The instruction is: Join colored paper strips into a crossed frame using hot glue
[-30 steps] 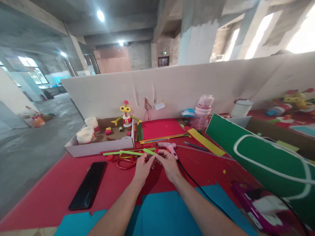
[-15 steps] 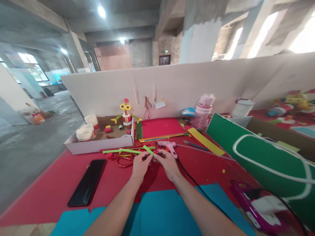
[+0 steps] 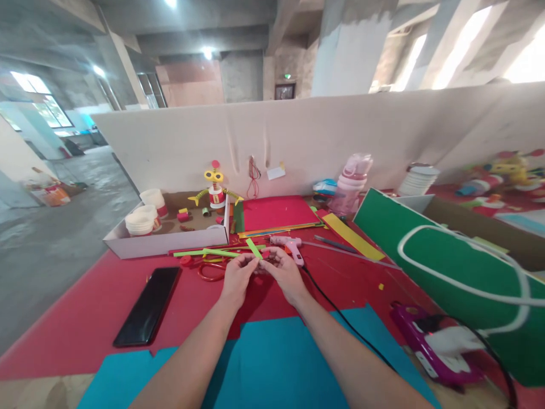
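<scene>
My left hand [image 3: 237,278] and my right hand [image 3: 286,274] meet above the red table cover, fingertips pinched together. Between them is a light green paper strip [image 3: 254,248], its free end pointing up and away. A small red piece [image 3: 266,255] shows at the right fingers; whether it is held is hard to make out. Just beyond the right hand lies a pink glue gun [image 3: 293,248] with a black cord. Red-handled scissors [image 3: 211,272] rest left of the left hand, near more green strips [image 3: 217,252] on the table.
A black phone [image 3: 147,307] lies at left. Behind it stands a shallow box [image 3: 166,245] with paper cups [image 3: 140,221] and a paper-cup figure [image 3: 216,193]. Coloured paper [image 3: 279,213], a pink bottle [image 3: 351,184], a green box [image 3: 383,227] and a purple power strip [image 3: 434,346] surround the work area.
The green strip has turned to point more steeply upward between my fingers. Both hands stay together, and the whole view has shifted slightly.
</scene>
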`<state>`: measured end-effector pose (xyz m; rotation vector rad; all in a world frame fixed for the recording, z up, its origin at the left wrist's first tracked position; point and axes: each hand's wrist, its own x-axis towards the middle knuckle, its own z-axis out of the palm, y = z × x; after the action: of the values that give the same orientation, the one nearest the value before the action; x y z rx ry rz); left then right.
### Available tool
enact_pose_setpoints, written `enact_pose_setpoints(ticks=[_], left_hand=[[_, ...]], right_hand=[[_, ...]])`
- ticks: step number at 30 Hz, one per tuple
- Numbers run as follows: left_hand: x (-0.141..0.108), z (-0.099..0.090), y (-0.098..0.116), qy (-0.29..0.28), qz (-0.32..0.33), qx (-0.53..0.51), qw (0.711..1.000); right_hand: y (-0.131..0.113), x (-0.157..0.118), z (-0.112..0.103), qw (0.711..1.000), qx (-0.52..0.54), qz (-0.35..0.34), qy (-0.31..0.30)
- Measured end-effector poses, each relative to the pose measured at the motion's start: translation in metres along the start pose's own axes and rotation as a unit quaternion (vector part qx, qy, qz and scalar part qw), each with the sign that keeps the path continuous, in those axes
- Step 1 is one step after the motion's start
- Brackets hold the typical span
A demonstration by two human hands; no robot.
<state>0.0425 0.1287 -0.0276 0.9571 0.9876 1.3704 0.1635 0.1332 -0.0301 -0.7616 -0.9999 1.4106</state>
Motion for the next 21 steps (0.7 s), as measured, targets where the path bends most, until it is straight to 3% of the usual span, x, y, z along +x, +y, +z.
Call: enact_pose_setpoints(ticks=[4,12,21], left_hand=[[-0.001,0.001,0.003,-0.004,0.003,0.017,1.000],[0.002,-0.003,-0.001,-0.022,-0.007,0.001,1.000],[0.001,-0.002,-0.001,-0.021,0.015,0.045,0.999]], right_hand=[[-0.002,-0.001,0.001,1.000,-0.002,-0.003,-0.005],[0.000,0.003,-0.008,0.993,0.100,0.064,0.007],[-0.001,0.000,-0.006,0.990,0.110,0.077,-0.029]])
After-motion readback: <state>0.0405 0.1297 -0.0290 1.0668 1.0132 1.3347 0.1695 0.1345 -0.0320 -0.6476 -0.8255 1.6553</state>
